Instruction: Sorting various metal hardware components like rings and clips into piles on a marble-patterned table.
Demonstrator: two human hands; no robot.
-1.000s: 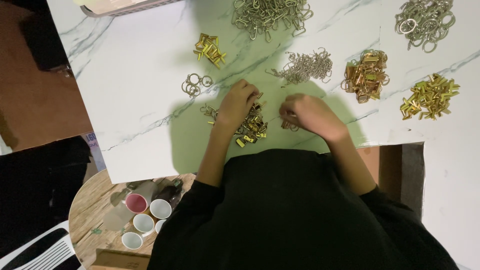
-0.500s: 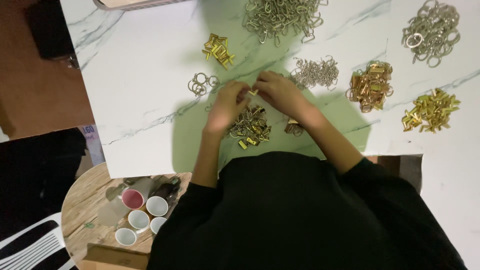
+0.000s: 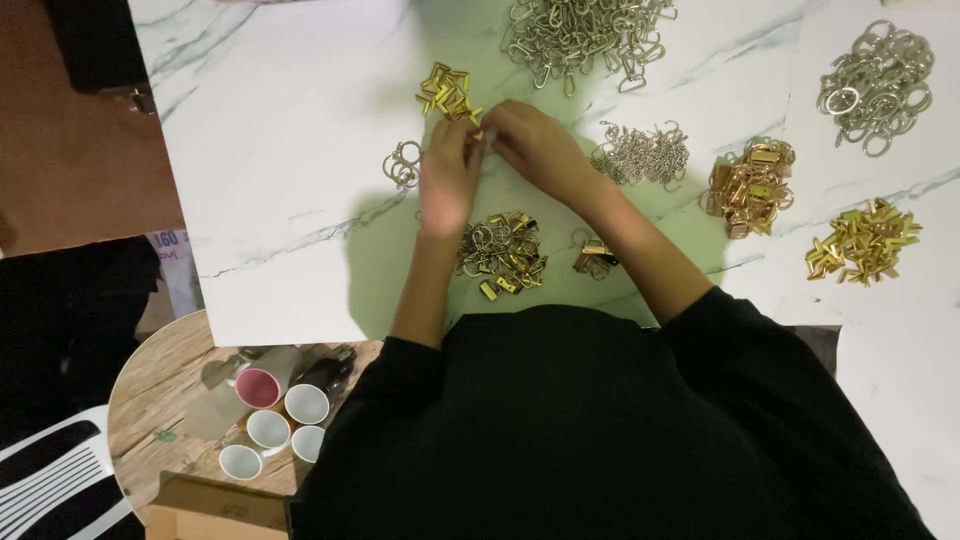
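Pinching a small metal piece (image 3: 487, 140) between left hand (image 3: 448, 178) and right hand (image 3: 537, 148).

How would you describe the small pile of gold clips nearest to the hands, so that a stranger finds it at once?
Start at the white marble-patterned table. At its middle the left hand and right hand meet. Just beyond their fingertips lies the small pile of bright gold metal clips. It is yellow gold, unlike the grey wire rings beside it.

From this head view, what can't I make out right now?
- The small part between the left hand and right hand: hidden by fingers and blurred.
- Pile of silver metal clasps: cut off by the top edge.
- Single pieces in the mixed gold and silver pile: too small.
- Cardboard box: cut off by the bottom edge.
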